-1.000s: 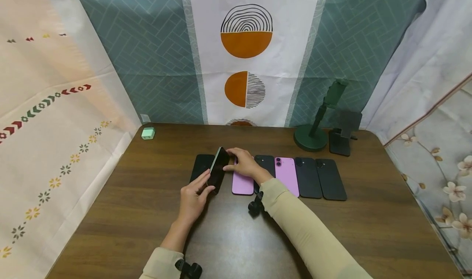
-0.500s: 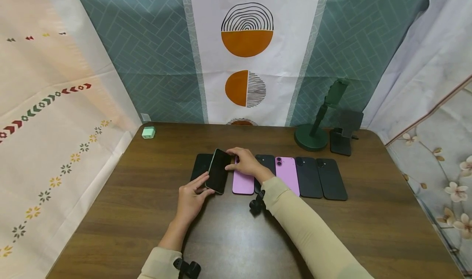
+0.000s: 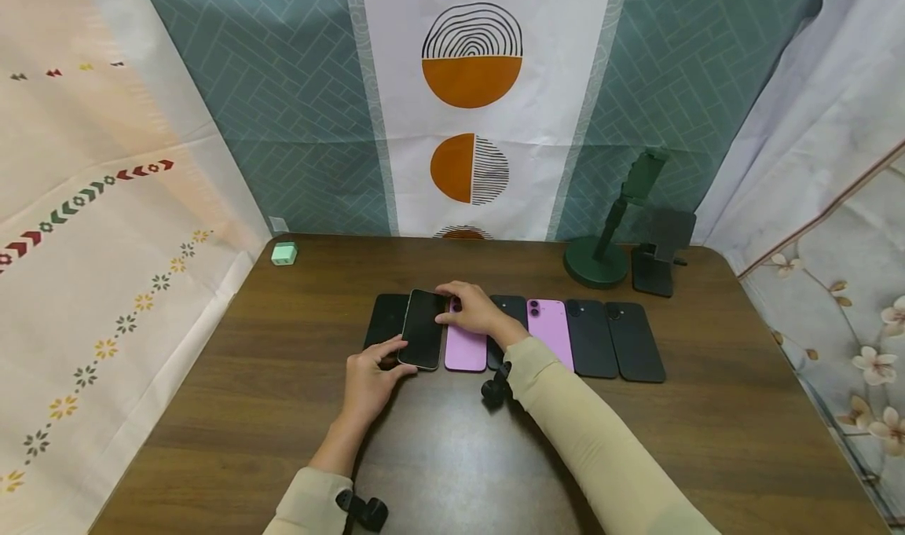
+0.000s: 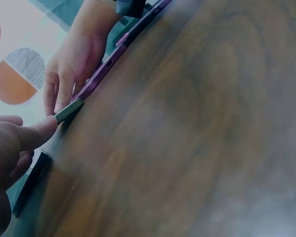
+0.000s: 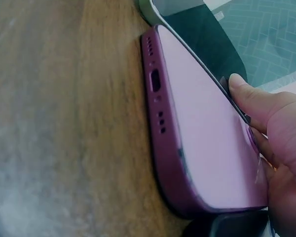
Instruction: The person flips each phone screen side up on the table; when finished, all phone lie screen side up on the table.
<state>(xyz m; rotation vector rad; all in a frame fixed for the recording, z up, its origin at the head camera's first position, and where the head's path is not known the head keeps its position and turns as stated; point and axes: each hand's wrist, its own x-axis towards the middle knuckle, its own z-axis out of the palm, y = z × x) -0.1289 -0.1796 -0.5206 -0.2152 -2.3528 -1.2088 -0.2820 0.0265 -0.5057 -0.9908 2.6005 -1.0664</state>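
Note:
Both hands hold a smartphone (image 3: 424, 332) with a dark screen facing up and a pale edge, close over the table. The left hand (image 3: 369, 382) has its thumb at the phone's bottom edge and its fingers along the lower left side. In the left wrist view the phone's greenish bottom edge (image 4: 69, 111) shows against the thumb. At its upper right side, the right hand (image 3: 475, 312) grips it by thumb and fingers, reaching over a pink phone (image 3: 464, 353). A black phone (image 3: 385, 319) lies to the left, partly overlapped by the held one.
Right of the pink phone, a row continues with a dark phone (image 3: 507, 309), another pink phone (image 3: 549, 335) and two dark phones, one at the right end (image 3: 635, 342). A green stand (image 3: 597, 262), a black stand (image 3: 652, 272) and a mint-green block (image 3: 284, 254) stand farther back.
The held phone has turned from a steep tilt to nearly flat, screen up, and shifted slightly right and down. Both hands have kept their hold with small shifts.

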